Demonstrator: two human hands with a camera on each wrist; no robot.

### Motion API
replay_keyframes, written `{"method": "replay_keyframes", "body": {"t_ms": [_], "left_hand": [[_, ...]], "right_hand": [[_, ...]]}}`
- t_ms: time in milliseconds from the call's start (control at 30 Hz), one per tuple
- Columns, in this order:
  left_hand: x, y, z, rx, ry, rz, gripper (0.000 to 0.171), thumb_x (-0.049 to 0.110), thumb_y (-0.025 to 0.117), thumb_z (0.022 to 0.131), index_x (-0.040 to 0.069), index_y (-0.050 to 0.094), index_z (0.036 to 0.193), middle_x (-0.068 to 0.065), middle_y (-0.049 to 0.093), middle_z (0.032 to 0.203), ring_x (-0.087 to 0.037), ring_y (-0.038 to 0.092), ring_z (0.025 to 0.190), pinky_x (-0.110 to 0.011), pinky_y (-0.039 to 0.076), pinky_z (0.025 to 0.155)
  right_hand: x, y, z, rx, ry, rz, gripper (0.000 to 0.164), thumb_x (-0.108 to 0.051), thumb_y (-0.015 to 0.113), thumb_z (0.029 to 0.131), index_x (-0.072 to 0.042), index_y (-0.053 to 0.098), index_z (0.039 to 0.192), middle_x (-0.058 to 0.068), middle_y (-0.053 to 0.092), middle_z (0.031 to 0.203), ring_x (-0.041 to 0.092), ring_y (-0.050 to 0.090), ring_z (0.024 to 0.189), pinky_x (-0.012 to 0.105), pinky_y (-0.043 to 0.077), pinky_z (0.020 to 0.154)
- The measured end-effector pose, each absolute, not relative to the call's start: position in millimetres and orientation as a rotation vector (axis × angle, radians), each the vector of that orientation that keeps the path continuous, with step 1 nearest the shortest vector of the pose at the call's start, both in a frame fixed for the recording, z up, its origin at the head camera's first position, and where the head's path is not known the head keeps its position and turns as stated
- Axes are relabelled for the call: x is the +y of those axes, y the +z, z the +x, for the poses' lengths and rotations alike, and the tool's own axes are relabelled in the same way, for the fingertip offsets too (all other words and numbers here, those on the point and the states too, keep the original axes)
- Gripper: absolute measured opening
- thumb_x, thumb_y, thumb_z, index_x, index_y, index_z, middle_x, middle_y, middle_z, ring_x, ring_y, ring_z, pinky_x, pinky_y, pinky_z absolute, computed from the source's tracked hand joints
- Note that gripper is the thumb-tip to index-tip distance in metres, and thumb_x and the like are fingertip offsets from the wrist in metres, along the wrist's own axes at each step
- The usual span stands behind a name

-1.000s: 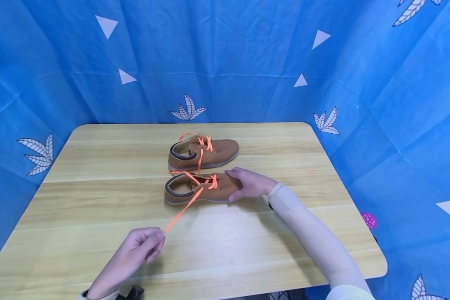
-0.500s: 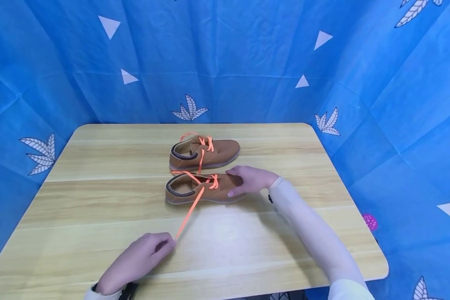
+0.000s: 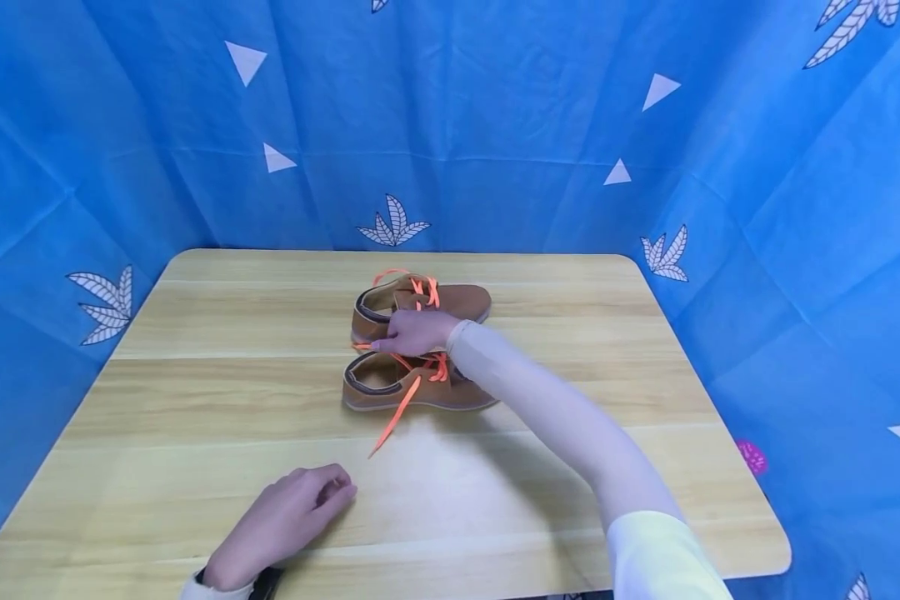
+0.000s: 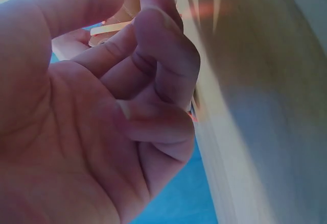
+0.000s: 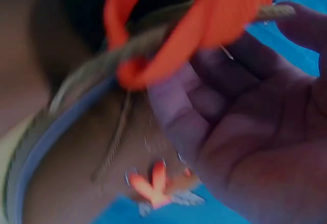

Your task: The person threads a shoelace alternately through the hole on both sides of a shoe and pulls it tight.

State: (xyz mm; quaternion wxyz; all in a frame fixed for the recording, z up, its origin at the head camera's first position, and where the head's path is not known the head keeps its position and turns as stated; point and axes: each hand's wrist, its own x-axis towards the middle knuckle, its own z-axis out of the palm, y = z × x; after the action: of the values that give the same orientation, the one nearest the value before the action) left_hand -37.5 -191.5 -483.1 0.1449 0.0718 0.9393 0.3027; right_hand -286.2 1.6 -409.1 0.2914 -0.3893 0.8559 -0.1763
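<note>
Two brown shoes with orange laces lie side by side, toes to the right. In the head view my right hand [image 3: 418, 332] reaches over the near shoe [image 3: 450, 396], between it and the far shoe [image 3: 468, 298]. Its thumb is right at the far-side orange lace [image 3: 362, 346]. The right wrist view has the thumb apart from the bent fingers [image 5: 176, 114], close behind a blurred lace loop [image 5: 194, 45]. A loose lace end [image 3: 397, 417] hangs from the near shoe toward me. My left hand [image 3: 288, 512] rests on the table, fingers loosely curled with nothing in them.
The shoes stand on a light wooden table [image 3: 195, 400] with rounded corners. Blue patterned cloth [image 3: 495, 108] hangs behind it and along both sides. My right forearm [image 3: 555, 408] crosses above the right half of the table.
My left hand has let go of the near shoe's lace, which now lies free. My right hand has left the shoe's toe and moved left, to between the shoes. The head view has shifted slightly.
</note>
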Motion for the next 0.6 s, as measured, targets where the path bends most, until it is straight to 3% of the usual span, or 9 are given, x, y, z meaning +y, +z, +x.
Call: {"method": "replay_keyframes", "body": {"t_ms": [100,200,300,333,433,533,600], "left_hand": [[-192.8,-481.4,-36.5,2.709,0.887,0.220,0.019,0.039,0.060,0.104,0.024,0.071,0.100,0.016,0.053,0.068,-0.001,0.045,0.059,-0.022,0.036,0.055],[-192.1,-476.5,-38.8,2.712,0.907,0.253,0.021,0.040,0.060,0.104,0.023,0.071,0.100,0.015,0.054,0.067,-0.001,0.045,0.057,-0.022,0.037,0.054],[-194.4,-466.6,-47.2,2.718,0.922,0.285,0.024,0.041,0.058,0.105,0.022,0.072,0.103,0.013,0.058,0.068,-0.001,0.048,0.055,-0.022,0.040,0.054],[-196.1,-461.6,-51.8,2.725,0.930,0.302,0.025,0.042,0.058,0.105,0.021,0.072,0.104,0.012,0.060,0.070,-0.002,0.049,0.056,-0.023,0.041,0.054],[-200.9,-443.4,-69.9,2.781,0.938,0.373,0.022,0.037,0.059,0.105,0.019,0.073,0.108,0.010,0.064,0.076,-0.003,0.053,0.061,-0.024,0.046,0.059],[-206.4,-424.1,-97.2,2.842,0.965,0.459,0.018,0.031,0.061,0.105,0.019,0.073,0.111,0.008,0.069,0.089,-0.006,0.061,0.078,-0.030,0.055,0.074],[-209.0,-413.9,-120.0,2.870,0.978,0.497,0.018,0.029,0.061,0.105,0.018,0.073,0.113,0.005,0.071,0.100,-0.011,0.064,0.090,-0.037,0.056,0.082]], "right_hand": [[-6.4,-412.4,-289.2,2.243,-0.561,-1.005,0.044,-0.033,0.054,0.108,-0.014,0.056,0.068,-0.007,0.042,0.060,0.009,0.037,0.055,0.024,0.033,0.058],[-4.3,-415.0,-291.3,2.175,-0.802,-0.924,0.025,-0.025,0.057,0.107,-0.009,0.070,0.092,-0.003,0.063,0.081,0.009,0.053,0.073,0.022,0.044,0.071],[-1.5,-413.3,-290.2,2.022,-1.126,-0.794,0.023,-0.019,0.054,0.108,-0.002,0.068,0.115,0.013,0.074,0.110,0.018,0.069,0.101,0.029,0.056,0.094],[-0.8,-411.6,-290.0,1.970,-1.226,-0.758,0.025,-0.018,0.053,0.109,0.001,0.066,0.118,0.015,0.074,0.112,0.020,0.071,0.105,0.033,0.057,0.097],[1.7,-400.9,-286.7,1.826,-1.495,-0.660,0.028,-0.015,0.051,0.109,0.009,0.060,0.120,0.016,0.072,0.099,0.025,0.072,0.097,0.037,0.059,0.093],[5.0,-387.1,-283.8,1.798,-1.654,-0.632,0.025,-0.017,0.050,0.110,0.005,0.061,0.116,0.005,0.066,0.083,0.017,0.066,0.080,0.030,0.057,0.077],[7.4,-379.9,-281.6,1.788,-1.739,-0.627,0.022,-0.017,0.050,0.110,0.001,0.063,0.113,0.005,0.065,0.081,0.017,0.065,0.075,0.027,0.055,0.071]]}}
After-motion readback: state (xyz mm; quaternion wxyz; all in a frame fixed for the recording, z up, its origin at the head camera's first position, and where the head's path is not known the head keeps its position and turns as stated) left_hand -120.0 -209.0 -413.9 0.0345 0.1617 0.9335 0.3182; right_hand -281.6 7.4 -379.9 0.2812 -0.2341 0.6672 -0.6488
